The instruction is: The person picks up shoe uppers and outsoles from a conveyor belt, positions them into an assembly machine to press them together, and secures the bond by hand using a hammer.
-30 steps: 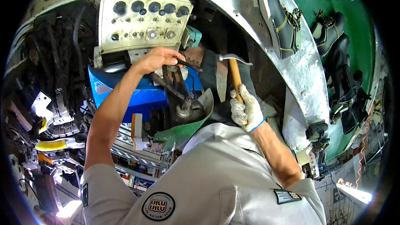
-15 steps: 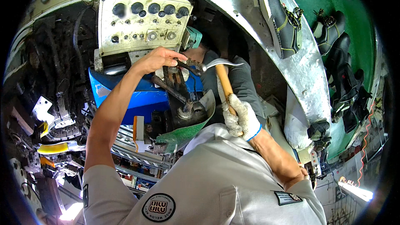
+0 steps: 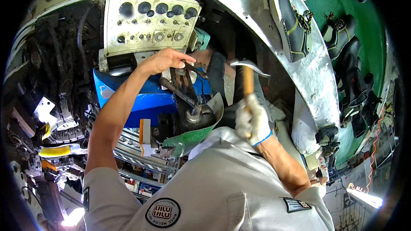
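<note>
A crowded workshop fills the view, with a worn machine straight ahead and a curved metal conveyor rim (image 3: pixel 299 55) sweeping from the top centre down the right side. Black shoes (image 3: pixel 289 21) lie on that rim, and more dark boots (image 3: pixel 349 64) rest on the green surface (image 3: pixel 364 13) beyond it, far right. On the far left of the machine sits a pale control panel (image 3: pixel 150 21) with rows of knobs and round dials. Below it is a blue machine body (image 3: pixel 145 100).

The left hand (image 3: pixel 165 60), bare, reaches up to the machine just under the panel; its fingers are curled around a dark lever (image 3: pixel 190 66), pressing on it. Beneath that lever a dark post (image 3: pixel 195 113) stands with a shoe part (image 3: pixel 216 77) mounted just to its right, above a green curved guard (image 3: pixel 192 134).

The right hand (image 3: pixel 252 117), in a white work glove with a blue cuff, is clamped on the wooden handle of a hammer (image 3: pixel 248 77). The hammer stands upright, its metal head at the top, just right of the shoe part and near it; whether they touch cannot be told.

In the near foreground is the person's grey shirt (image 3: pixel 222 188).
</note>
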Available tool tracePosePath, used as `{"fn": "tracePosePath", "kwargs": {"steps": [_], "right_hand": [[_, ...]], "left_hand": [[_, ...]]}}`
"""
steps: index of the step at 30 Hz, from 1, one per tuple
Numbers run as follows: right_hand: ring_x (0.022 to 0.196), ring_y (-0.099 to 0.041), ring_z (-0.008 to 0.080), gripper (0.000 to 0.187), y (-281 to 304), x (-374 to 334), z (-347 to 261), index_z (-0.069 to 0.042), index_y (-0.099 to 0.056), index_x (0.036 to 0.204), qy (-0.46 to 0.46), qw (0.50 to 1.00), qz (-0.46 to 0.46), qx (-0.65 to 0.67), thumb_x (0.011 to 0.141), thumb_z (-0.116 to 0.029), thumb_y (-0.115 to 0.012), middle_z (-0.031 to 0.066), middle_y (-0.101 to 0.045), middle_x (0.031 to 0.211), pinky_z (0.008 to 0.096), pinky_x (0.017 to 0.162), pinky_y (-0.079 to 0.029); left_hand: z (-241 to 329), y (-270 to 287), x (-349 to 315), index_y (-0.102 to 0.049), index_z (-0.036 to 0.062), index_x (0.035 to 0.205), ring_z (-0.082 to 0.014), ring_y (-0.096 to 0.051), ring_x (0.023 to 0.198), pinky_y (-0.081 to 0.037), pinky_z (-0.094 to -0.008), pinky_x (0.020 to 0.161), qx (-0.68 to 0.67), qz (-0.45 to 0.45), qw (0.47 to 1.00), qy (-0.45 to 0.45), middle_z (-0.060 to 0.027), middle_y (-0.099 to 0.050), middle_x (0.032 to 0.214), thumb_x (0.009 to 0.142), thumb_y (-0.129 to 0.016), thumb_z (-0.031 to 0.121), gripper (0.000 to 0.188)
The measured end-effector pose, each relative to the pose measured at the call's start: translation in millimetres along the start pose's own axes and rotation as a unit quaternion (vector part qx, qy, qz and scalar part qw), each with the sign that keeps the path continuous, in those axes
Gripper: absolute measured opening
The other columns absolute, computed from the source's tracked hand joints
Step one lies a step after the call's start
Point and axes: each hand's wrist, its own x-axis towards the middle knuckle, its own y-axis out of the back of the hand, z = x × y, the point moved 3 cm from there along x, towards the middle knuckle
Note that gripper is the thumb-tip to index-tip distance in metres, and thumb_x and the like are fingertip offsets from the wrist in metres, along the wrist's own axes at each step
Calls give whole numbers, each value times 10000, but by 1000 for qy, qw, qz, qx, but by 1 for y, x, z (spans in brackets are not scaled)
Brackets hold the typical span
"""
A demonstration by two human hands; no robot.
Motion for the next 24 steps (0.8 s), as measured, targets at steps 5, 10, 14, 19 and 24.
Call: {"fn": "tracePosePath", "kwargs": {"steps": [5, 10, 14, 19, 24], "right_hand": [[346, -362, 106, 441, -8, -15, 2, -148, -556, 874, -8, 998, -55, -26, 1068, -540, -510, -48, -413, 553, 275, 308, -284], [342, -342, 121, 406, -15, -10, 14, -149, -562, 939, -133, 989, -59, 21, 1041, -542, -571, -36, -400, 554, 283, 318, -318], [327, -353, 118, 407, -13, -18, 3, -151, -557, 915, -47, 996, -69, 36, 1045, -536, -565, -36, -409, 543, 276, 290, -270], [346, -363, 103, 425, -14, -12, 9, -147, -559, 906, -100, 993, -57, -11, 1036, -551, -574, -34, -442, 561, 269, 312, -307], [346, -361, 101, 416, -2, -9, 0, -154, -548, 897, -40, 992, -37, 113, 1053, -540, -546, -32, -446, 570, 272, 314, -328]], "left_hand": [[-6, 1, 0, -719, 53, 1325, -135, -645, 1075, -482, -298, 1003, -2, 1, 1000, 0, -78, -754, 1185, 909, -705, 67, 416], [-4, 2, 1, -706, 39, 1339, -153, -639, 1078, -470, -306, 1011, -16, -13, 1000, 5, -69, -742, 1181, 899, -750, 173, 462], [-6, 3, 0, -712, 41, 1333, -155, -633, 1083, -466, -309, 1009, -10, -18, 1000, -4, -62, -734, 1196, 887, -766, 219, 484], [-1, 2, 3, -713, 68, 1341, -169, -635, 1104, -461, -321, 1028, -26, -22, 999, -6, -78, -734, 1207, 888, -767, 216, 480], [0, 2, 0, -701, 56, 1354, -175, -629, 1139, -453, -319, 1034, -34, -27, 999, 3, -72, -730, 1218, 891, -747, 183, 483]]}}
